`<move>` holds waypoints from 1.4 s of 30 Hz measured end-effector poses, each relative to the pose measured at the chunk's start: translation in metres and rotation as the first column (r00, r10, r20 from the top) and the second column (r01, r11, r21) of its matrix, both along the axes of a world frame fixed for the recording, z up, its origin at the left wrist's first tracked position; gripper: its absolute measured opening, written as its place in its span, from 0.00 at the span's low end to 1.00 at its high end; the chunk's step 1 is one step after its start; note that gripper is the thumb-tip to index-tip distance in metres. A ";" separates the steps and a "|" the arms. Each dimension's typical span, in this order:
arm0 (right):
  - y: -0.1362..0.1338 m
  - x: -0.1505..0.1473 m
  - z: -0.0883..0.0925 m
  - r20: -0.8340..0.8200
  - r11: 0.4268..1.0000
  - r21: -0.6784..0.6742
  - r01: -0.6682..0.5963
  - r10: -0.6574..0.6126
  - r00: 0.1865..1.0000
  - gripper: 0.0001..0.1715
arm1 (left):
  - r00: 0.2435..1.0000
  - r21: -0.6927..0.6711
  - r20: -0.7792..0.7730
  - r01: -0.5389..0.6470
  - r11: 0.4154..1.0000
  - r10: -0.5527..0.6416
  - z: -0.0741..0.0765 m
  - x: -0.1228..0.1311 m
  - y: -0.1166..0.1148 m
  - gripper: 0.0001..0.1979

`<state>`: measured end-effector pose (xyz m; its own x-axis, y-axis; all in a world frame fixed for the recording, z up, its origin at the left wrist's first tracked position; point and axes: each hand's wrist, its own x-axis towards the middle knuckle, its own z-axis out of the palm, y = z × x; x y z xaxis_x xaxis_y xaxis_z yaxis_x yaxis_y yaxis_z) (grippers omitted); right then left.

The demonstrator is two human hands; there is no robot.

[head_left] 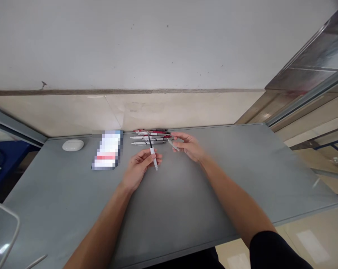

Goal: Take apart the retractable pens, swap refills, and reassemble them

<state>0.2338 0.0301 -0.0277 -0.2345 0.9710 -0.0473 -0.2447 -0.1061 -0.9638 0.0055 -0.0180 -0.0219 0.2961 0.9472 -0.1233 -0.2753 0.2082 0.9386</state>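
Near the middle of the grey table (174, 209), my left hand (142, 165) pinches a white pen barrel (154, 158) between thumb and fingers. A thin dark refill (150, 141) sticks out of its upper end, pointing at the wall. To the right, my right hand (189, 146) holds a light-coloured pen part (173, 145) between thumb and fingers, tilted, its tip up and left. Just beyond both hands lies a pile of white and red pens (148, 142), close to the wall. The two hands are apart.
A phone with a blurred screen (107, 150) lies left of the pens. Farther left sits a white rounded case (73, 145). A white cable (14, 239) curves over the table's left front. The tiled wall (171, 110) borders the table's back edge.
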 end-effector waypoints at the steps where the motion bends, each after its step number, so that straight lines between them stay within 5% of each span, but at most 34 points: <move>1: -0.003 0.000 -0.002 -0.038 1.000 -0.030 -0.009 0.008 0.999 0.25 | 1.000 -0.001 0.003 0.000 1.000 0.000 0.000 0.000 0.000 0.13; 13: -0.021 -0.002 -0.016 -0.468 0.958 -0.255 0.132 -0.241 0.850 0.19 | 0.999 -0.013 0.030 -0.022 1.000 0.022 0.002 -0.001 -0.002 0.12; 25: -0.028 -0.005 -0.012 -0.541 0.949 -0.309 0.063 -0.231 0.809 0.16 | 0.999 0.026 0.004 -0.047 0.999 0.047 0.003 -0.002 -0.003 0.13; 34: -0.043 -0.021 -0.002 -0.519 0.930 -0.367 -0.019 -0.188 0.834 0.20 | 0.962 0.189 -0.240 -0.085 0.978 0.130 0.010 0.001 -0.008 0.17; 42: -0.047 -0.027 -0.003 -0.547 0.933 -0.343 -0.112 -0.101 0.831 0.20 | 0.958 0.192 -0.250 -0.096 0.977 0.143 0.010 0.001 -0.009 0.17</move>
<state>0.2071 -0.0173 -0.0310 -0.3299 0.9128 -0.2409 -0.7164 -0.4083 -0.5657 0.0061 -0.0267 -0.0118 0.1597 0.9871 -0.0091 -0.0290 0.0139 0.9995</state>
